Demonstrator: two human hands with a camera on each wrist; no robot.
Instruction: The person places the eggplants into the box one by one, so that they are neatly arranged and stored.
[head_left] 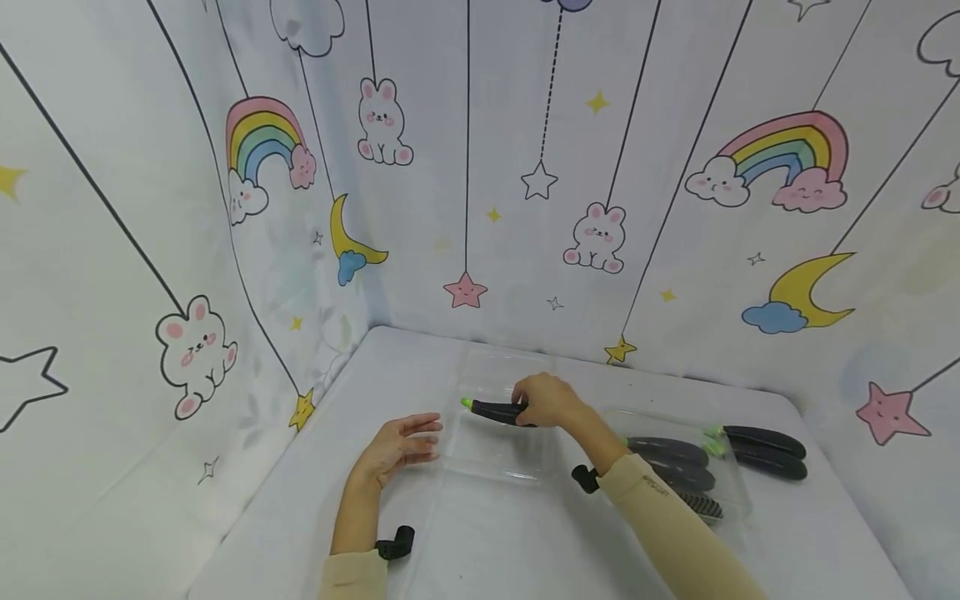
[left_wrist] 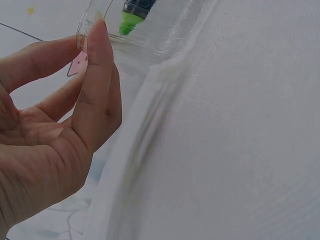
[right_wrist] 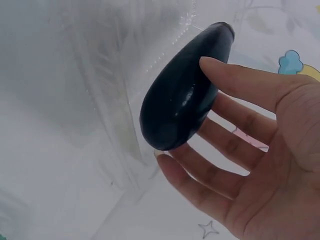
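My right hand (head_left: 551, 402) grips a dark eggplant (head_left: 495, 412) with a bright green stem end, lying nearly level above a clear plastic box (head_left: 498, 467). In the right wrist view, the thumb lies on one side of the eggplant (right_wrist: 182, 95) and the fingers lie along and beneath the other. My left hand (head_left: 401, 446) is at the left side of the same box, fingers extended toward its wall. In the left wrist view, fingertips of the left hand (left_wrist: 65, 110) are at the box's rim (left_wrist: 145, 47); whether they press it cannot be told.
To the right stands a second clear box (head_left: 738, 487), with dark eggplants (head_left: 667, 452) showing through it and a dark ridged object (head_left: 701, 504) partly behind my sleeve. Two more eggplants (head_left: 768, 454) lie at its right. A patterned curtain (head_left: 510, 167) borders the white table (head_left: 495, 550).
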